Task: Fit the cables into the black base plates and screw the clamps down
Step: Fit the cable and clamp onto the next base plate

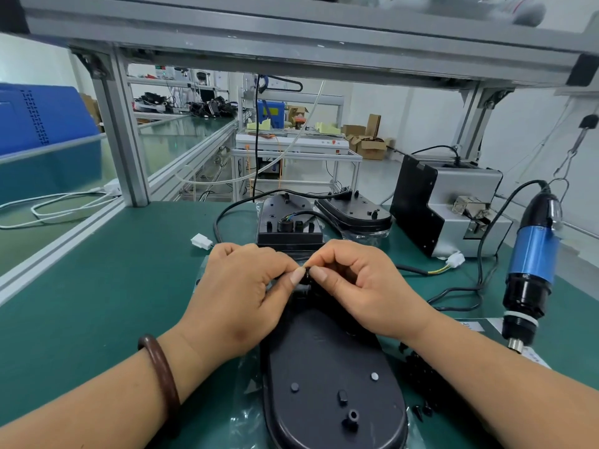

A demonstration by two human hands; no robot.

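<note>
Both hands pinched on a small black bit, prob the cable end, at the far end of the nearest base plate (330, 377) on the bench, left hand (240, 296) & right hand (359, 286) thumb-to-thumb, so imo seat it fully in its slot w/ fingers before grabbing the blue screwdriver (531, 267) hanging on the right.

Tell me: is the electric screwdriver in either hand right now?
No. The electric screwdriver hangs untouched at right while both hands pinch a small part over the base plate.

Both forearms are bare, with no sleeves in view. On the left wrist sits a dark brown, smooth, round bangle (161, 377), thick and glossy, maybe wood or resin. The left hand (240, 296) and the right hand (363, 286) wear no gloves and no rings. The fingernails are short, plain and unpainted.
</note>
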